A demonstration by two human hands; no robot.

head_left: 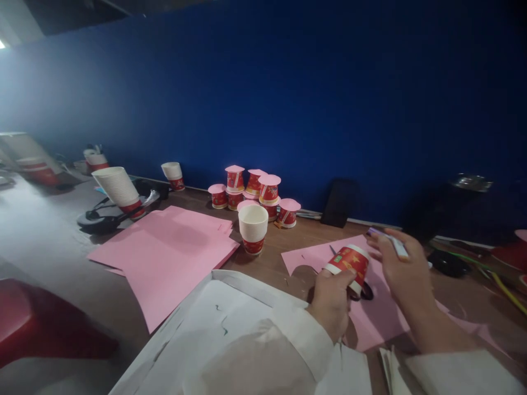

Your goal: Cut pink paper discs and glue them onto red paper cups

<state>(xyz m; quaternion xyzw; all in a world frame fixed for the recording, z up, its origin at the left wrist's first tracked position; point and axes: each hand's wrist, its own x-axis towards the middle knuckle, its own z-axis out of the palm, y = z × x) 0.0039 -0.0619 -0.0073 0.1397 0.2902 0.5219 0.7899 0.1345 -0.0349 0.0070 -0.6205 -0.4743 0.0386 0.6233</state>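
Note:
My left hand (331, 302) is wrapped round a red paper cup (352, 262) with gold stars and a white band, tilted on its side. To its right, my right hand (405, 269) grips a slim white tube with a purple end (397, 247), held apart from the cup. Below the cup lies a cut pink paper sheet (376, 323) with curved notches. Black scissors handles (366, 292) show partly from behind the cup; the rest is mostly hidden.
Red cups with pink paper discs (269, 189) stand piled by the blue partition (288, 99). Nearer is a stack of paper cups (253, 225). Pink sheets (177, 247) lie left, beside a white box (230, 307). A leaning cup stack (117, 189) and cables (506, 296) flank the desk.

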